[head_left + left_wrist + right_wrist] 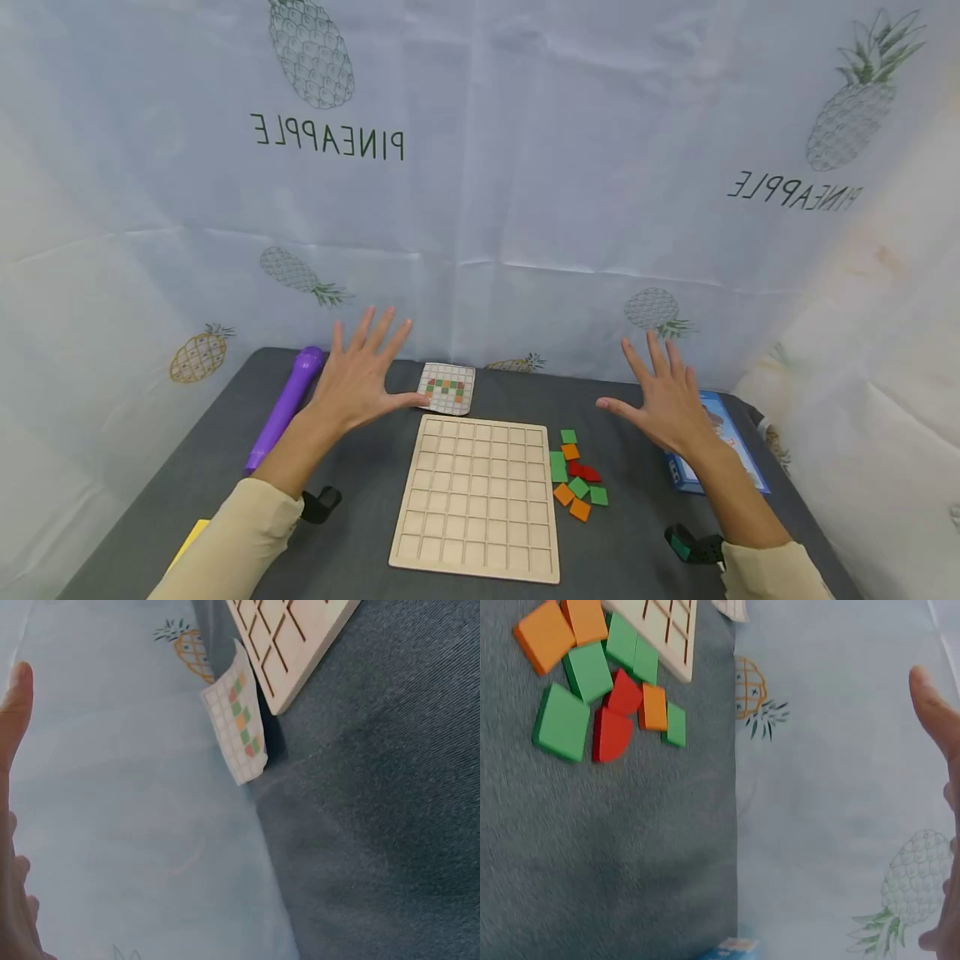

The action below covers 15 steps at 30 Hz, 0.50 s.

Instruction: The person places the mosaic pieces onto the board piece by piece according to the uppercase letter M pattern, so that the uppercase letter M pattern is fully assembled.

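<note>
Tiles [578,487] in green, orange and red lie in a loose cluster on the dark tabletop [622,567], just beside the board on the person's right. I count five green, three orange and two red; the red ones have a rounded edge, and several tiles touch one another. The pale wooden board [480,496], ruled into a grid of shallow squares, lies flat in front of the person, its squares bare. Just beyond its far edge is a small card [450,385] printed with a grid and a pattern in the same three colours, slightly curled, close to the hanging cloth [570,125].

Both hands are raised above the tabletop, well apart, with nothing in their grasp. The left hand [360,375] has its fingers spread and straight, and from the head its thumb crosses in front of the card's edge; the left wrist view shows the two apart. The right hand [667,408] is spread the same way, between the tiles and a blue box [723,446].

Past the left forearm lies a purple stick [287,408] with a rounded end, and something yellow [187,540] peeps out by the sleeve. The cloth carries pineapple drawings, and its lettering reads backwards.
</note>
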Motion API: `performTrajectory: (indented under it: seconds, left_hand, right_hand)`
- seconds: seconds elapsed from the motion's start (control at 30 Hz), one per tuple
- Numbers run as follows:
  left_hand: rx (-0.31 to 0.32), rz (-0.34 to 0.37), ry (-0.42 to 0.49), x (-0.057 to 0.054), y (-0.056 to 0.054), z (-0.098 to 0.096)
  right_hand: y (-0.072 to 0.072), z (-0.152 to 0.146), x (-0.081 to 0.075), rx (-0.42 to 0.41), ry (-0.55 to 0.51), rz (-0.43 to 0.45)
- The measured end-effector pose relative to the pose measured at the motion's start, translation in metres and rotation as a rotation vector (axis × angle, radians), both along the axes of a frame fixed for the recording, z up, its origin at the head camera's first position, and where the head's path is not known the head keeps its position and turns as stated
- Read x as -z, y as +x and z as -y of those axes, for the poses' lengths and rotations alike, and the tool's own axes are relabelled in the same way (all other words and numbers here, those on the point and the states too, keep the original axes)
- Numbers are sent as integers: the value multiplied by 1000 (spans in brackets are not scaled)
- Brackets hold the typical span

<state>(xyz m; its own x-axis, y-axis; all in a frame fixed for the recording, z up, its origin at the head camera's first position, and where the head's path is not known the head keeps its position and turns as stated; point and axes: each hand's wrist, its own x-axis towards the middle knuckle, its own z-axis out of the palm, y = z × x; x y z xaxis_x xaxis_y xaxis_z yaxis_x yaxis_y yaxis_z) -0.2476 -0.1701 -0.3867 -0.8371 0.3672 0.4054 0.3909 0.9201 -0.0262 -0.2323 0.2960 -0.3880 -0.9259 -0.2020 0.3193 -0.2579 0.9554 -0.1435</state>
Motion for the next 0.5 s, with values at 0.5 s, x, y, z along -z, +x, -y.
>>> performTrajectory:
  seconds: [0.5]
  left_hand:
    - [79,158,82,17,22,4]
  right_hand:
    - [4,15,23,-138,-209,215]
